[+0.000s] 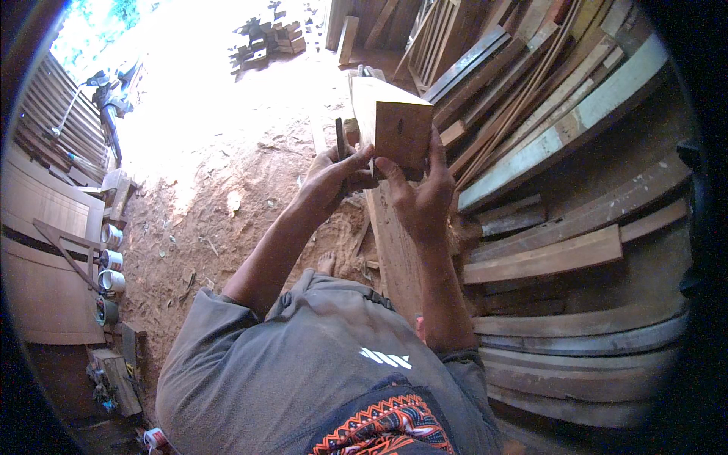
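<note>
The person is holding a wooden block (403,130) out in front, with the right hand (418,196) gripping its near end. The left hand (334,174) is clutching a dark, thin tool (340,135) just beside it. They seem to be lining the two up, so the next move is probably needing a very still block.

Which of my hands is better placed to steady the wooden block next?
Probably your right hand: it grasps the wooden block, fingers along its right side, while your left hand also seems to hold a dark strip.
</note>
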### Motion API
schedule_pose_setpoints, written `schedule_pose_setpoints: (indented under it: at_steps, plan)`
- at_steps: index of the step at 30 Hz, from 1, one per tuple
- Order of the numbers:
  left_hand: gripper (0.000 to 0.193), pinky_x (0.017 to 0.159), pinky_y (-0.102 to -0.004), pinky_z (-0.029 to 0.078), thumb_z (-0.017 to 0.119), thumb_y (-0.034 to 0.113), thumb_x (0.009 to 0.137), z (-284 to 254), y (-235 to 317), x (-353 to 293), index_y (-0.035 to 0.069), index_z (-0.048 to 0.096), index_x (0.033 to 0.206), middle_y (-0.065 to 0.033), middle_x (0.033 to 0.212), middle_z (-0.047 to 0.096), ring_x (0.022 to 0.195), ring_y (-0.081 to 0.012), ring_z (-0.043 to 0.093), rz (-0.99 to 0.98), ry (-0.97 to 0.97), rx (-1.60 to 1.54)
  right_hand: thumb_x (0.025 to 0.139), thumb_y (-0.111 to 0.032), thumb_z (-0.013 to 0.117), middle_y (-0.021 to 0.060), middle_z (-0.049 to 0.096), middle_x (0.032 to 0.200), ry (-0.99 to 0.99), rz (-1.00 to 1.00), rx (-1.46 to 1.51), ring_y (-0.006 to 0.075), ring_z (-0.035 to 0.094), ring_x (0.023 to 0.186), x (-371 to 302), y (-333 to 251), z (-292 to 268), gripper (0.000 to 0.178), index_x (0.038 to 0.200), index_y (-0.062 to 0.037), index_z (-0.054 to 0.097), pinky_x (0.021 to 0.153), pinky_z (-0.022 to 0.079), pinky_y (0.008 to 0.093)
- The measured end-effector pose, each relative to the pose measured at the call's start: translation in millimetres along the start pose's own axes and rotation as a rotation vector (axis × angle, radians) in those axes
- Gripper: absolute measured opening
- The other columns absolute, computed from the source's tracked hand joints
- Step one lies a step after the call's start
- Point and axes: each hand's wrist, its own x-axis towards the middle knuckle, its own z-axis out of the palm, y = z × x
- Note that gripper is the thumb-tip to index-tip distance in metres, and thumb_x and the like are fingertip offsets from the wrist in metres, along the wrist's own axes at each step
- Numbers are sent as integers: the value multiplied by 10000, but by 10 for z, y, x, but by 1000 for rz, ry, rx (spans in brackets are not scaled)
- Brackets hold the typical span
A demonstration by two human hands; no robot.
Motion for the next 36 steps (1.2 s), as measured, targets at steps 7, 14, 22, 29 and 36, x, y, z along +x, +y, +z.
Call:
schedule_pose_setpoints:
  at_steps: [7,14,22,29,36]
  plan:
    - [530,693,-265,551,755,470,923,163,-54,106,2,632,1142,-77,974,703,810,-129,689,23,-1,46,862,-140,812,198,633,1311,-62,130,160,267,627,1189,94,-74,-142,754,1477,53,421,1050,475,387]
    - [530,731,-291,572,780,445,910,207,-36,146,-9,637,1144,-84,980,699,813,-135,688,-40,-21,82,866,-173,813,216,602,1349,-85,94,86,299,598,1239,146,-31,-266,758,1477,51,425,1066,466,407]
    - [533,734,-287,569,769,442,920,292,1,154,-19,633,1150,-90,978,697,835,-137,686,19,-15,50,814,-229,851,239,641,1323,-24,63,10,326,643,1207,193,151,-243,834,1475,56,431,1060,472,404]
    - [536,687,-263,557,778,462,907,278,-59,216,-8,634,1120,-77,932,702,809,-121,694,49,-6,21,813,-230,857,222,651,1316,-41,63,110,310,645,1204,226,137,-243,841,1476,58,427,1056,477,394]
    - [439,726,-302,606,766,420,925,241,51,239,24,599,1012,-93,899,699,804,-179,719,-3,39,195,874,-132,818,197,620,1327,60,71,45,243,600,1216,85,134,-156,716,1442,90,443,1063,458,373]
